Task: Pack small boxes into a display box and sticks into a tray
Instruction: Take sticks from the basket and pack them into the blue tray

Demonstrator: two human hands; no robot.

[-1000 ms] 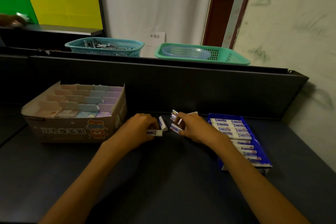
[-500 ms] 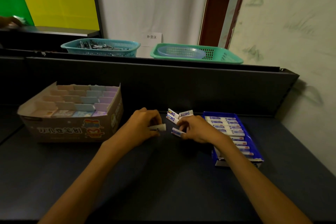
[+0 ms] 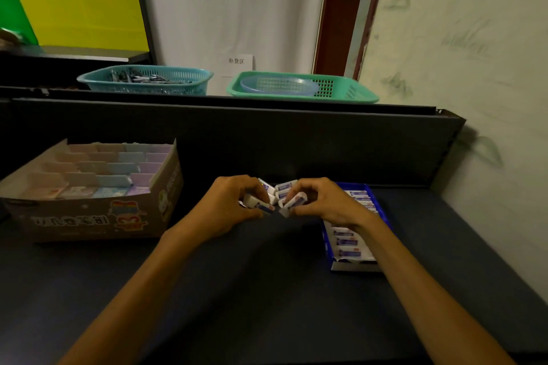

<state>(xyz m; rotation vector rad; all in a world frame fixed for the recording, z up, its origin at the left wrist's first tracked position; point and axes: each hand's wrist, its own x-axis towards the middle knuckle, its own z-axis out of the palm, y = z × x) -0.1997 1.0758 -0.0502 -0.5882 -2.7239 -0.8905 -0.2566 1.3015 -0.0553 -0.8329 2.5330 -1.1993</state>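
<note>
1. At the left of the frame a cardboard display box (image 3: 98, 216) stands on the dark counter (image 3: 267, 290). It is filled with rows of small boxes (image 3: 112, 166) in pink, blue and lilac, set in stepped tiers.
2. At the right of centre a blue tray (image 3: 385, 216) lies on the counter, holding a column of white sticks (image 3: 345, 241) with blue labels, laid side by side. The right forearm covers part of it.
3. At the middle of the frame the two hands meet over a small heap of loose sticks (image 3: 283, 188) on the counter, just left of the tray.
4. The left hand (image 3: 234, 207) is curled around one white stick (image 3: 258, 204), pinched between thumb and fingers.
5. The right hand (image 3: 323, 204) is clenched on another white stick (image 3: 296, 201), held at its fingertips.
6. On the ledge behind, at upper centre, a teal basket (image 3: 142, 84) holds dark metal pieces too small to name, and a green basket (image 3: 350, 92) holds a pale blue bowl (image 3: 278, 86).
</note>
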